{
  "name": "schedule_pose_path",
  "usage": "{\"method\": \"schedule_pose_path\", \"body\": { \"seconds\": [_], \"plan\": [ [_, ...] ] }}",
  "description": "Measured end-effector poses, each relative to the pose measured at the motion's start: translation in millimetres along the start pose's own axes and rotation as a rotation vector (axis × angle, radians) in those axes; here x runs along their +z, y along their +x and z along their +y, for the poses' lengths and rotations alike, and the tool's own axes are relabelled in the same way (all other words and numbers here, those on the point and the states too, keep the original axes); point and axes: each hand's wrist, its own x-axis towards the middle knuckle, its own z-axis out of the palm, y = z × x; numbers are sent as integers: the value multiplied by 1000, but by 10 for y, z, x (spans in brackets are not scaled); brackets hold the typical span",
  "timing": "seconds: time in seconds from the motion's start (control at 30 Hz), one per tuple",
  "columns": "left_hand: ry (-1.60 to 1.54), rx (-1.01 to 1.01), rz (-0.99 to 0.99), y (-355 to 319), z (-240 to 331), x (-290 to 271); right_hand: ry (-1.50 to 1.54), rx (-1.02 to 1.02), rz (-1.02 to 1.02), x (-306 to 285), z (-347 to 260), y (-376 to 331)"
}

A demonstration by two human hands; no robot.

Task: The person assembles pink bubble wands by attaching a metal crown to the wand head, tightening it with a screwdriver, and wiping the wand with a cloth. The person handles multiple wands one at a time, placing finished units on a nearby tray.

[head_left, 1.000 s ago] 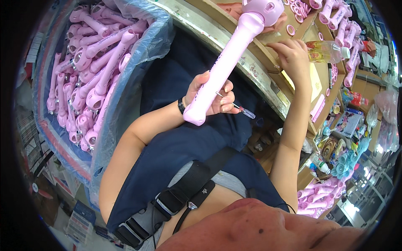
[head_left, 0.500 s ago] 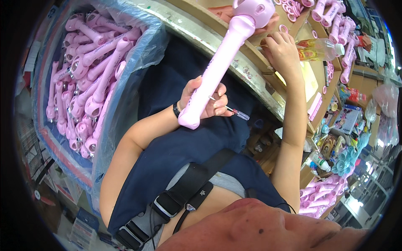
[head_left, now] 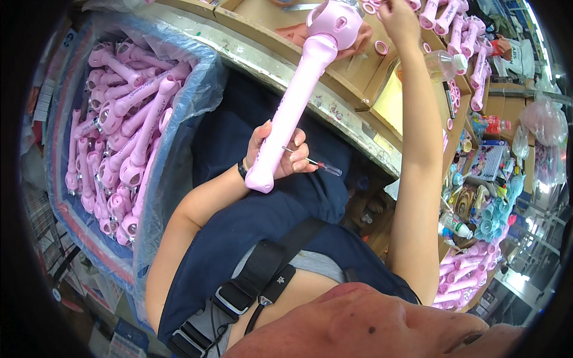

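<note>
My left hand (head_left: 291,160) is wrapped round the handle of a pink plastic wand (head_left: 291,113), which tilts up and to the right with its round, holed head over the workbench. The same hand also keeps a small screwdriver (head_left: 327,169) between its fingers, its clear handle pointing right. At the top edge of the view, my right hand (head_left: 401,22) reaches among small pink rings (head_left: 369,7) on the bench. Its fingers are bent together, and whatever is in them is too small or hidden to tell.
Left of me stands a blue bin (head_left: 206,65) lined with clear plastic, full of pink wands (head_left: 128,128). Cardboard trays (head_left: 250,24) line the bench, with an orange-red cloth (head_left: 358,45), a clear bottle (head_left: 441,64) and yellow paper (head_left: 388,98). More pink wands (head_left: 465,274) lie at right.
My right hand has moved up and away, from beside the bottle to the pink rings. The wand in my left hand has shifted slightly left and down in the view.
</note>
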Motion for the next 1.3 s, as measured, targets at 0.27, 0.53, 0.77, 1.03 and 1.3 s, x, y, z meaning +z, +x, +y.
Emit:
{"method": "schedule_pose_path", "body": {
  "seconds": [0.27,0.53,0.77,1.03,1.3],
  "plan": [
    [30,16,4,5,21,69,64,94,-133,234,-115,-126],
    [-22,50,-56,4,-42,-18,1080,480,-343,-1246,-1072,-2106],
    [-71,28,48,-37,-25,-12,1439,706,-421,-1277,-1566,-2818],
    [65,28,113,-74,-1,44,1397,520,-357,-1332,-1382,-2809],
    [100,54,110,-88,22,69,1621,766,-417,-1320,-1443,-2763]
  ]
}}
